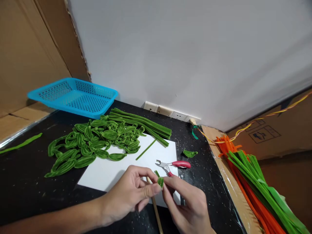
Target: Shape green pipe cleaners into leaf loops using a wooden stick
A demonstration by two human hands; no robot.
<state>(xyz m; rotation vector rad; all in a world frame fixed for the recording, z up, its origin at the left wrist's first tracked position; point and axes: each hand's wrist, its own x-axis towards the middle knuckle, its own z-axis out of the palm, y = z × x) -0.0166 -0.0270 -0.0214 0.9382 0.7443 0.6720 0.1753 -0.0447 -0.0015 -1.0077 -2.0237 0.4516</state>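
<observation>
Between both hands is a small bent piece of green pipe cleaner [160, 181], its loop showing at the fingertips. My left hand [134, 195] pinches it from the left with thumb and forefinger. From the other side, the fingertips of my right hand [187, 203] are closed on the same piece. A thin wooden stick [157, 216] runs below the hands, its upper part hidden by the left fingers. Red-handled nippers [181, 164] lie just beyond, partly covered by the right hand. White paper [102, 177] lies underneath, with a short straight green stem [146, 149] on it.
Looped green pipe-cleaner leaves [97, 139] are heaped at left, beside a bundle of straight green stems [146, 126]. One leaf [190, 153] lies apart at right. A blue basket [107, 107] stands behind. Orange stems [255, 198] and bright green stems [263, 188] lie on cardboard, right.
</observation>
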